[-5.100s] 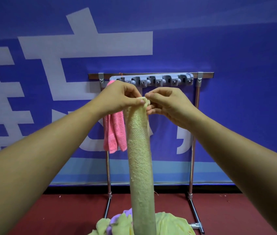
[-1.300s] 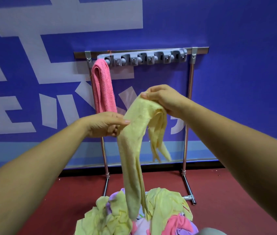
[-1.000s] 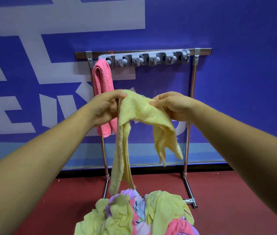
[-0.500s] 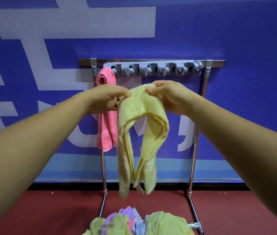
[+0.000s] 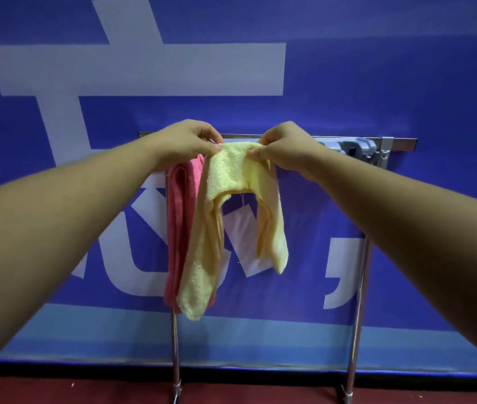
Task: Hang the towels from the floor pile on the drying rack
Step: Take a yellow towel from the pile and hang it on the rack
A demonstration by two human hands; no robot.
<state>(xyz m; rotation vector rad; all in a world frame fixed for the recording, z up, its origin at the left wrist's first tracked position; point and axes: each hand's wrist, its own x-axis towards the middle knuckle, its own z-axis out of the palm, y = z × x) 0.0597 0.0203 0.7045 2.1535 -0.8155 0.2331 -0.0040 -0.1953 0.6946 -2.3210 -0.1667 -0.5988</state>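
Observation:
A yellow towel [image 5: 231,176] is stretched between both my hands right in front of the drying rack's top bar [image 5: 400,143]. My left hand [image 5: 184,141] pinches its left part and my right hand [image 5: 284,147] pinches its right part. Two ends of the towel hang down, the left one longer. A pink towel [image 5: 180,217] hangs from the rack's left end, just behind and left of the yellow one. A grey row of clips [image 5: 358,147] on the bar shows only at its right end; my hands hide the remainder. The floor pile is out of view.
The rack's two metal legs [image 5: 356,330] stand on a dark red floor [image 5: 260,395] close against a blue banner wall [image 5: 377,83] with large white characters.
Both hands have lifted the yellow towel up to the level of the rack's bar. The view has tilted up, so the floor pile has left the frame.

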